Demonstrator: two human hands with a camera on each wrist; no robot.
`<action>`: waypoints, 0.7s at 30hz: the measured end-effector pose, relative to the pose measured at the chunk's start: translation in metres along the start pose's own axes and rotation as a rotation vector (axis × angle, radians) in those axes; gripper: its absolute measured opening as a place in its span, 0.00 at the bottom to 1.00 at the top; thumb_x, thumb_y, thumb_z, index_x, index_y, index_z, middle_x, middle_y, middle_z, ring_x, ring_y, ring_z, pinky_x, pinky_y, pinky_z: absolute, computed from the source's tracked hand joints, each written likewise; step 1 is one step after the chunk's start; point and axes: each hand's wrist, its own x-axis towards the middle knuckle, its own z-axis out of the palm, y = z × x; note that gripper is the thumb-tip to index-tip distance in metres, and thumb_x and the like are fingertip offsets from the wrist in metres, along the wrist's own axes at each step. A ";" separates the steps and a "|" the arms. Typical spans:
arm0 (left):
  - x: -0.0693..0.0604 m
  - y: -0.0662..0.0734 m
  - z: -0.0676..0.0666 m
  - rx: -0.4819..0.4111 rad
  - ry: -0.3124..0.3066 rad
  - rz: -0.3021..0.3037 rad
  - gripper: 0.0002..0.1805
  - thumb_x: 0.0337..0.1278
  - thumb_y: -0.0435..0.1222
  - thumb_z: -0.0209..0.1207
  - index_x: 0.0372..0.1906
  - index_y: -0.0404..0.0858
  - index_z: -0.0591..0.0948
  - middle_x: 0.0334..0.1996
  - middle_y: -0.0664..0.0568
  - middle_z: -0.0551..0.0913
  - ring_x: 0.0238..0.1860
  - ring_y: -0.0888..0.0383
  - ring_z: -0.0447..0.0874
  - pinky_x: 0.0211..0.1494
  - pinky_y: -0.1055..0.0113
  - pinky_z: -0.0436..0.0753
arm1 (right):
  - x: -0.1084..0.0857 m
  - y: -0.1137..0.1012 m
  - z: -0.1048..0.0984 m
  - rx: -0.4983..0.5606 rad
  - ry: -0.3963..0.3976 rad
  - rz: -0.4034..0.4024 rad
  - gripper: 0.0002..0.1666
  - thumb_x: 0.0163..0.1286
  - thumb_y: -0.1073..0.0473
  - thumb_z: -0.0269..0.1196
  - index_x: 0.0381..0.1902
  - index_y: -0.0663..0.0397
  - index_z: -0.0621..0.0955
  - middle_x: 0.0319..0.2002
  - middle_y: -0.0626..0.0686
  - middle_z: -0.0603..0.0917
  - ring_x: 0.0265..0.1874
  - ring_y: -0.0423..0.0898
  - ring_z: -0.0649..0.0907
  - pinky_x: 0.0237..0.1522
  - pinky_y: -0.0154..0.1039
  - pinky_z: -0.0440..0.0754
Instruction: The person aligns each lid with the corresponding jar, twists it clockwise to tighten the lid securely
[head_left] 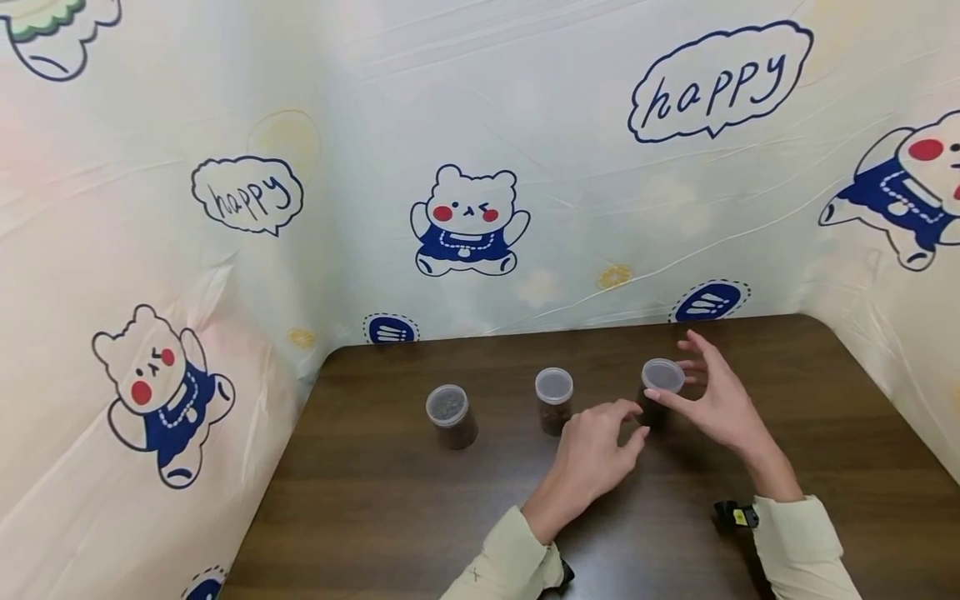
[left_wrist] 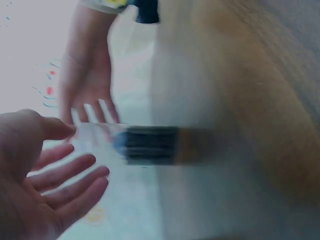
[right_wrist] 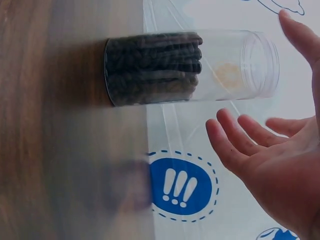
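Note:
On the right of the table stands a clear lidded jar (head_left: 663, 377), upright. The right wrist view shows the same jar (right_wrist: 155, 68) partly filled with dark stick-like pieces. My right hand (head_left: 720, 400) is around its upper part, thumb and fingers spread. In its wrist view the right hand (right_wrist: 280, 140) has a gap between its fingers and the jar wall. My left hand (head_left: 596, 450) hovers just left of this jar, holding nothing. In the left wrist view the left hand (left_wrist: 45, 175) has loosely extended fingers, and the jar (left_wrist: 150, 145) is blurred.
A middle jar (head_left: 554, 400) with dark brown contents stands left of the hands, partly behind the left one. Farther left is another lidded jar (head_left: 452, 417). The brown wooden table (head_left: 360, 517) ends at a patterned curtain (head_left: 360, 250) behind and beside it.

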 end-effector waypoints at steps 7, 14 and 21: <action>0.003 -0.007 -0.062 0.017 0.197 0.354 0.22 0.68 0.50 0.67 0.60 0.44 0.85 0.54 0.53 0.91 0.52 0.61 0.92 0.55 0.72 0.88 | 0.007 -0.002 -0.011 -0.016 0.073 -0.128 0.68 0.56 0.56 0.82 0.85 0.49 0.54 0.80 0.69 0.56 0.63 0.72 0.78 0.62 0.54 0.86; 0.011 -0.055 -0.119 0.198 0.234 0.277 0.46 0.57 0.66 0.68 0.74 0.45 0.74 0.75 0.44 0.75 0.75 0.41 0.74 0.77 0.47 0.77 | 0.016 -0.008 -0.032 -0.079 0.134 -0.202 0.72 0.44 0.52 0.88 0.83 0.37 0.61 0.87 0.57 0.33 0.75 0.79 0.59 0.62 0.86 0.64; 0.004 -0.109 -0.156 0.426 -0.013 -0.064 0.68 0.44 0.84 0.55 0.86 0.61 0.42 0.88 0.45 0.36 0.85 0.27 0.32 0.77 0.19 0.50 | 0.026 -0.012 -0.061 -0.226 0.131 -0.255 0.89 0.39 0.39 0.88 0.87 0.39 0.42 0.86 0.61 0.33 0.83 0.73 0.44 0.75 0.82 0.46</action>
